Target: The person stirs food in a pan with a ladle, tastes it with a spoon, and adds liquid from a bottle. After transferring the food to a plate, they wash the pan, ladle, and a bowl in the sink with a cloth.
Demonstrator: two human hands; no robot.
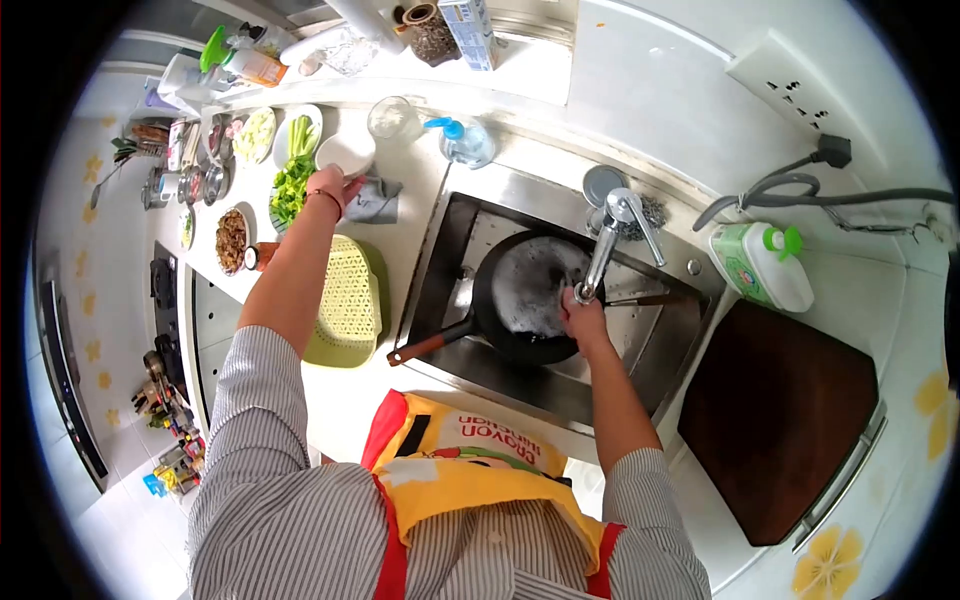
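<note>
My left hand (333,190) reaches to the counter's back and has its fingers closed at the near rim of a white bowl (346,153). A grey cloth (376,201) lies just right of that hand. In the sink (432,352), a dark wok (490,328) holds foamy water (540,285), its wooden handle pointing left. My right hand (584,320) is at the wok's right side, below the faucet (603,250). Its fingers are curled; what they hold, if anything, is hidden. A dark-handled utensil (655,299) lies across the sink to the right of that hand.
Left are a yellow-green basket (347,310), leafy greens (290,190) and a plate of brown food (231,241). A glass bowl (394,119) and a blue-pump bottle (467,143) stand behind. Right are a green-capped jug (762,267) and a dark board (780,420).
</note>
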